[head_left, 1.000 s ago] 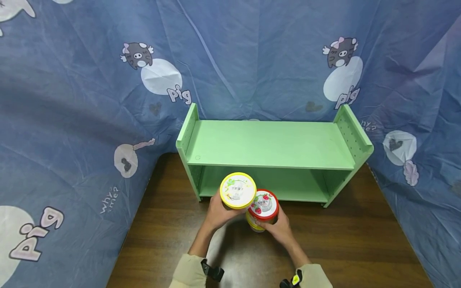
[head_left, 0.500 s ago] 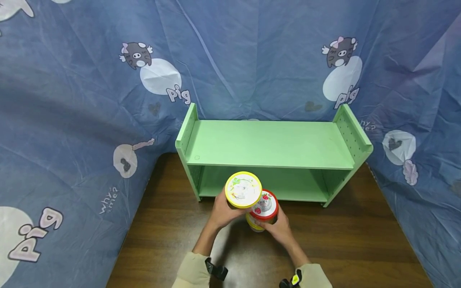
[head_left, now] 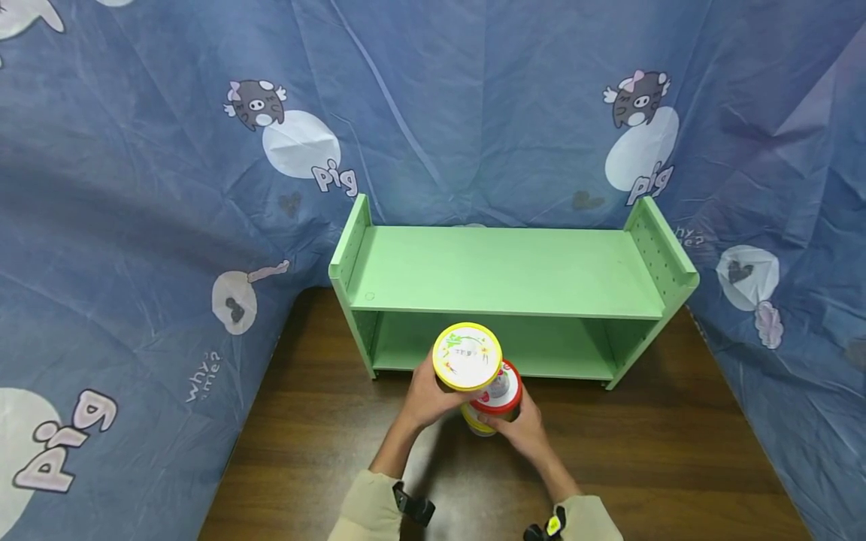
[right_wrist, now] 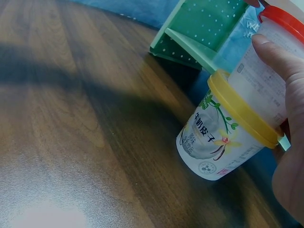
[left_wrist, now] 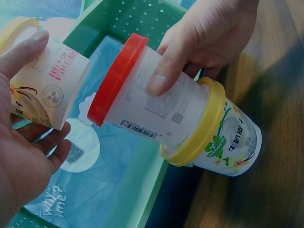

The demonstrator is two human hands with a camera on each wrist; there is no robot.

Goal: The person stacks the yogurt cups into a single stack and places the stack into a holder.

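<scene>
My left hand [head_left: 428, 398] grips a paper yogurt cup with a yellow lid [head_left: 467, 356], its thumb and fingers around the side. In the left wrist view this cup [left_wrist: 50, 80] is held above a red-lidded cup [left_wrist: 156, 102], with a small gap between its base and the red lid. My right hand [head_left: 526, 427] holds the red-lidded cup [head_left: 502, 392] around its side. That cup stands on the lid of another yellow-lidded cup [right_wrist: 218, 135], which stands upright on the table. From the head, the raised cup covers part of the red lid.
Behind the cups stands a green two-tier shelf [head_left: 501, 270] with raised side panels. It sits on a brown wooden table [head_left: 649, 451]. A blue cloth with pig prints [head_left: 433, 113] hangs at the back and sides.
My left hand has moved to the right with its yellow-lidded cup, which now overlaps more of the red lid in the head view. My right hand has stayed nearly still.
</scene>
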